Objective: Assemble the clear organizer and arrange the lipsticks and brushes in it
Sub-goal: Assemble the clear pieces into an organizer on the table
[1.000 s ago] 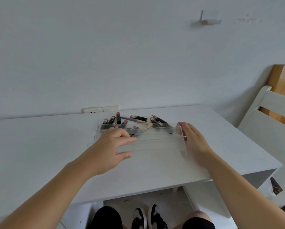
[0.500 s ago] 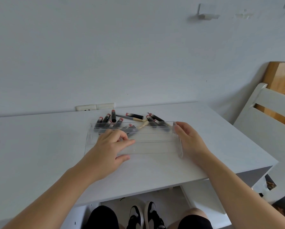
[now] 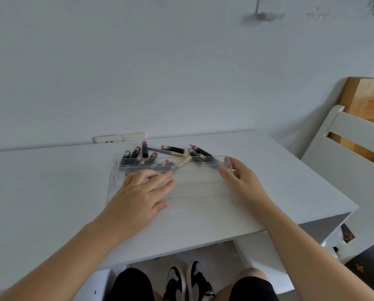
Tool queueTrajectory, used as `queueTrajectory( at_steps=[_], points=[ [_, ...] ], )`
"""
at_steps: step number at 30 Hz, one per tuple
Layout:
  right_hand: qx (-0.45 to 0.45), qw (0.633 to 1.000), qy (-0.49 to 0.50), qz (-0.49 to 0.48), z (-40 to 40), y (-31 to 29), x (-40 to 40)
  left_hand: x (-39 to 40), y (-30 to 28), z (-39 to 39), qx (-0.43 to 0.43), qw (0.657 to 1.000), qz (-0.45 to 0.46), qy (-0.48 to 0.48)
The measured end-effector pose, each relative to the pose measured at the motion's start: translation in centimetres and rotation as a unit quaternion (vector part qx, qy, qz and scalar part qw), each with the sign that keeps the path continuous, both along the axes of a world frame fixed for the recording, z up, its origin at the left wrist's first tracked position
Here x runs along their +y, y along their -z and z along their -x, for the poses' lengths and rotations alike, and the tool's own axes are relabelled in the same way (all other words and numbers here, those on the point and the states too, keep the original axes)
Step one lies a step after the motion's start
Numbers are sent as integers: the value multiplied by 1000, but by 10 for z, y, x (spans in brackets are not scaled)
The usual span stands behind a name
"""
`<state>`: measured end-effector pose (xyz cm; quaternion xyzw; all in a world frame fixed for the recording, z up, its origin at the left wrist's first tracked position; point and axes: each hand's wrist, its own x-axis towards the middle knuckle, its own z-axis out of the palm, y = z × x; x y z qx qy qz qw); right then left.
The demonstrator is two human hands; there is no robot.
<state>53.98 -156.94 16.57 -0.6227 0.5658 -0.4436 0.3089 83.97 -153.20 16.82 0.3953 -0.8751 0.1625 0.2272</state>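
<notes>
The clear organizer [image 3: 194, 181] lies on the white desk [image 3: 51, 192], toward the person's side of it, and serves as the landmark here: a long stepped tray of transparent plastic, with both end walls standing. The left hand [image 3: 138, 198] rests flat on the organizer's left half, fingers straight and slightly spread, pressing down on its tiers. The right hand [image 3: 244, 183] is at the organizer's right end wall, fingers extended along it; whether the thumb pinches that wall cannot be told. Judging from this, the assembly step is nearly done or just being checked, since the tray looks whole, though its clear joints are too hard to read to be sure. The arranging has not begun: every tier looks bare. The lipsticks [image 3: 136, 154] lie in a loose heap just behind the organizer, dark tubes with pinkish ends, some seen through its back wall, and more lipsticks sit behind its right part. A brush [image 3: 177, 153] with a pale handle lies among them behind the organizer's middle. Behind the heap a wall socket [image 3: 119, 138] sits at the desk's far edge, and a white chair [image 3: 344, 148] stands well off the organizer's right. Nothing blocks the reach to the heap except the organizer's own raised back wall
</notes>
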Motion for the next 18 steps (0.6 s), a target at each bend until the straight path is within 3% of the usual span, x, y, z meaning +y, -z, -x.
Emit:
queueTrajectory(
  at_steps=[4,8,11,14,16,18],
  points=[
    [66,998,-20,0,4,2,2,1,-1,1,-9,1000,9,-5],
    [72,997,-23,-3,5,5,0,5,-2,-2,-11,999,5,-33],
    [83,996,-18,-1,4,6,-1,7,-9,-18,70,993,12,-97],
    [84,996,-12,-1,5,7,-1,9,-12,-46,248,945,-21,-212],
    [81,997,-11,-3,4,7,-1,12,-12,-63,347,891,-130,-263],
    [83,996,-12,-3,4,6,-1,15,-6,-70,376,859,-224,-266]
  ],
)
